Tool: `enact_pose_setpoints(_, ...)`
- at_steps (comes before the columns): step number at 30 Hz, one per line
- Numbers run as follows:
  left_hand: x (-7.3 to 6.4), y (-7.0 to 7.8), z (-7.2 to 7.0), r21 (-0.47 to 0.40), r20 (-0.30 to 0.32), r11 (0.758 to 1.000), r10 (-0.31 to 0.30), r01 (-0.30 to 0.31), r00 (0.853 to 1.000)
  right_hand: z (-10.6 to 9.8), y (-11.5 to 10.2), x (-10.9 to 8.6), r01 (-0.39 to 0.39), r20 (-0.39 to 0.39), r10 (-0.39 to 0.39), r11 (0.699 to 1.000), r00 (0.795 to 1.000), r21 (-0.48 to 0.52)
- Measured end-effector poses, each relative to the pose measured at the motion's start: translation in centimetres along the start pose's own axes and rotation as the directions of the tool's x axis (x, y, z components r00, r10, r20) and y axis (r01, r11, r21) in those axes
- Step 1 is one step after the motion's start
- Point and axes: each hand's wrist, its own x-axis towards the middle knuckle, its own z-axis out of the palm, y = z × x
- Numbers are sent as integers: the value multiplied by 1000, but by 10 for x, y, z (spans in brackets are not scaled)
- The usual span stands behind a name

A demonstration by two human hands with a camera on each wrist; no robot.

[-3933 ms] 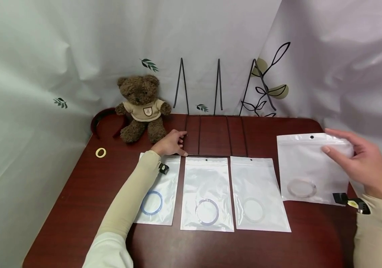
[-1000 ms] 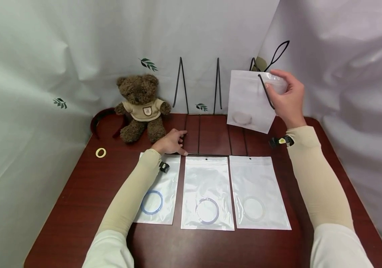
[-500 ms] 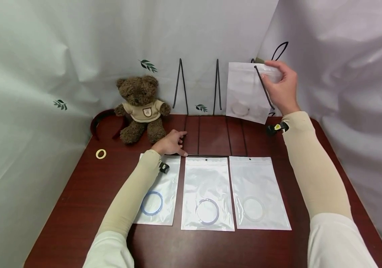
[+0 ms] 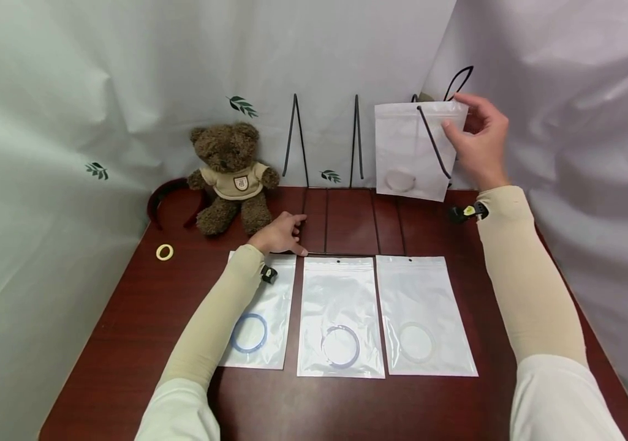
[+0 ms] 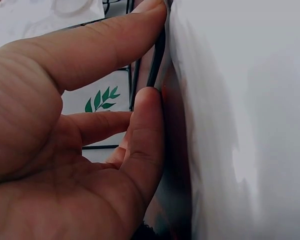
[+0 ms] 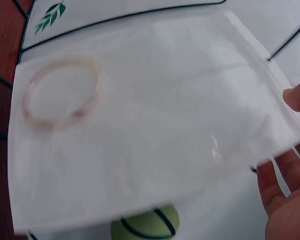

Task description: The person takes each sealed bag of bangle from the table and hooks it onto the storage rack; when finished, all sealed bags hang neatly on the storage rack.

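Note:
My right hand [image 4: 481,141] pinches the top right corner of a white zip bag [image 4: 396,138] with a pale pinkish ring-shaped bangle [image 6: 65,95] inside. The bag's hanging hole is on the right prong of a black wire display rack [image 4: 326,220], and the prong's tip slants down in front of it. At the rack's front left corner, my left hand [image 4: 280,233] holds the base wire with thumb and fingertips. Three more zip bags lie in a row before the rack: one with a blue bangle [image 4: 249,334], one with a purple bangle [image 4: 340,346], one with a whitish bangle [image 4: 416,343].
A brown teddy bear [image 4: 228,177] in a beige shirt sits left of the rack, beside a dark red headband [image 4: 159,199]. A small yellow ring [image 4: 165,252] lies on the dark red table [image 4: 143,324]. White leaf-print cloth [image 4: 181,61] stands close behind and at the sides.
My right hand has brought the zip bag from the table's right side up to the right prong, raised it along the prong, then shifted slightly right. My left hand has stayed on the rack.

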Motion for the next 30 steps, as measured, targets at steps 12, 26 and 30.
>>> enact_pose_setpoints(12,0,-1,1,-4,-4,1000,-11,11,1000,-50,14,-22,-18,-19,16,995,1000,-94)
enact_pose_setpoints(26,-1,-1,0,-33,-15,999,-14,14,1000,-87,52,-95,-5,257,88,952,963,-308)
enact_pose_setpoints(30,-1,-2,1,-50,-10,999,-11,11,1000,-88,62,-119,25,357,130,917,925,-398)
